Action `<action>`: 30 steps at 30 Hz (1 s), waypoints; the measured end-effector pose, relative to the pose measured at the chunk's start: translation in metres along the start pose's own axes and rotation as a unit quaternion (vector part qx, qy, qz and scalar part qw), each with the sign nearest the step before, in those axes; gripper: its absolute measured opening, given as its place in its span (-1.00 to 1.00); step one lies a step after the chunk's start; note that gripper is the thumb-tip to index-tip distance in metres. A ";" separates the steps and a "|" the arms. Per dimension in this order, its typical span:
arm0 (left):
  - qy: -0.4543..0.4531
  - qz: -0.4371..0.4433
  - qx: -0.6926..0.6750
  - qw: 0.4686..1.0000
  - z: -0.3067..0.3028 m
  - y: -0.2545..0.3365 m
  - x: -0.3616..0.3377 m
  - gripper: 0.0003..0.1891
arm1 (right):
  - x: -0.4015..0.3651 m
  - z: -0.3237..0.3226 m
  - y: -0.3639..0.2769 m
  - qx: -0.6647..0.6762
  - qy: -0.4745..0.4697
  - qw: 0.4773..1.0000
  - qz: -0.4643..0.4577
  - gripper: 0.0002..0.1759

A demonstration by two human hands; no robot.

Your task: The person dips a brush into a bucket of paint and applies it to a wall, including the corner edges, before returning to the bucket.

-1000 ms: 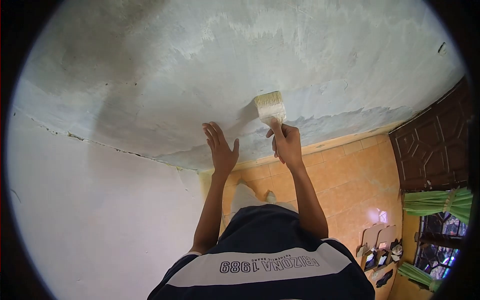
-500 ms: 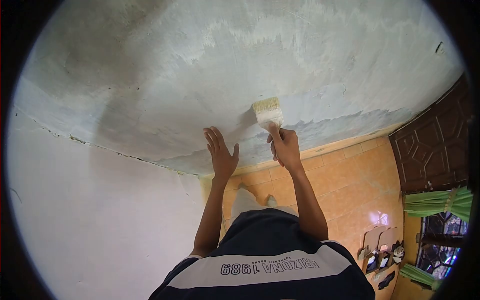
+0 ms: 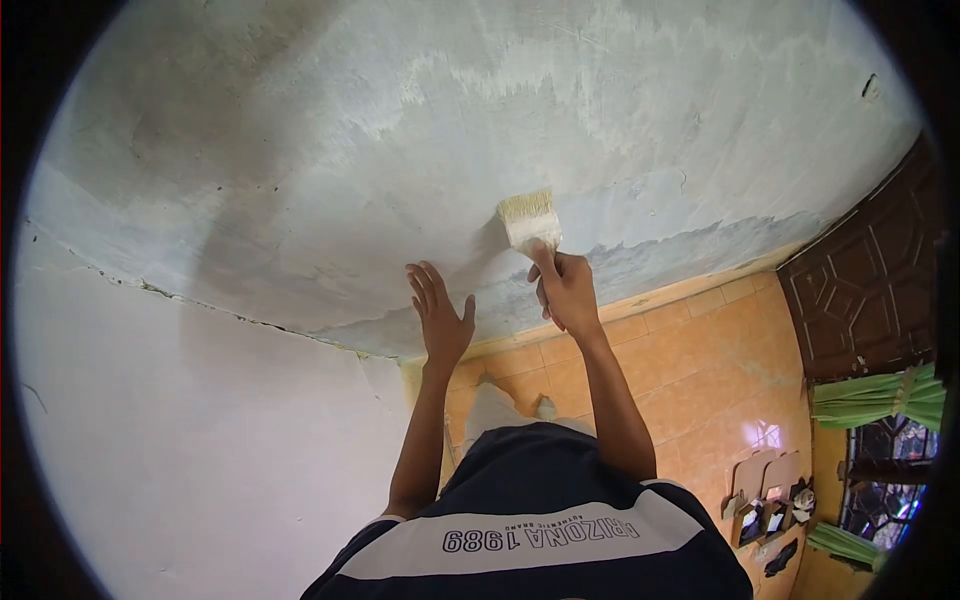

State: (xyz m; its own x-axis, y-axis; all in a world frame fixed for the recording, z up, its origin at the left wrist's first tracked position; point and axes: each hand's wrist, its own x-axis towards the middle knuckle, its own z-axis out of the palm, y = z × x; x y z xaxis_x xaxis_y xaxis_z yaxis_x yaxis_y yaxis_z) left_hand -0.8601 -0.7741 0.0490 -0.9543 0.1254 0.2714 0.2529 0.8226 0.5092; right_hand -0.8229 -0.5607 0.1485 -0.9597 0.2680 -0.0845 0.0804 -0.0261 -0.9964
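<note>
My right hand (image 3: 566, 290) grips the handle of a wide paintbrush (image 3: 533, 230), its pale bristles pointing up along the grey wall (image 3: 620, 120). The brush's flat body is smeared white, and a shadow falls on the wall to its left. To the left, my left hand (image 3: 441, 315) is raised with fingers stretched and thumb apart, palm toward the wall and nothing in it. Uneven lighter and darker patches cover the wall, with a darker ragged band low down near the floor.
A white wall (image 3: 200, 440) meets the grey one along a cracked corner line at left. Orange floor tiles (image 3: 680, 360) lie below. On the right are a dark carved wooden door (image 3: 865, 270), green curtains (image 3: 880, 400) by a window, and a small rack of items (image 3: 765, 505).
The paintbrush and my right hand have shifted slightly up and to the left in view. My left hand stays nearly where it was. The camera view has tilted a little.
</note>
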 end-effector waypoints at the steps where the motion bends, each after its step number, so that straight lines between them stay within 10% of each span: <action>1: -0.001 -0.001 0.001 1.000 -0.001 -0.001 0.000 0.07 | -0.002 0.000 0.007 0.005 0.001 1.000 0.021 -0.33; 30: 0.017 0.049 -0.045 0.998 0.001 -0.004 0.000 0.09 | -0.024 -0.012 -0.024 0.006 0.017 0.999 -0.031 -0.32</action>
State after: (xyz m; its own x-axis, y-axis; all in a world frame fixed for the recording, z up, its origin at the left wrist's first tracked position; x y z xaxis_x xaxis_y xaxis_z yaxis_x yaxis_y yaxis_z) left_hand -0.8616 -0.7766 0.0463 -0.9185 0.1825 0.3509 0.3600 0.7534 0.5503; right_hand -0.7982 -0.5554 0.1741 -0.9531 0.3018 -0.0235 0.0183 -0.0201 -0.9996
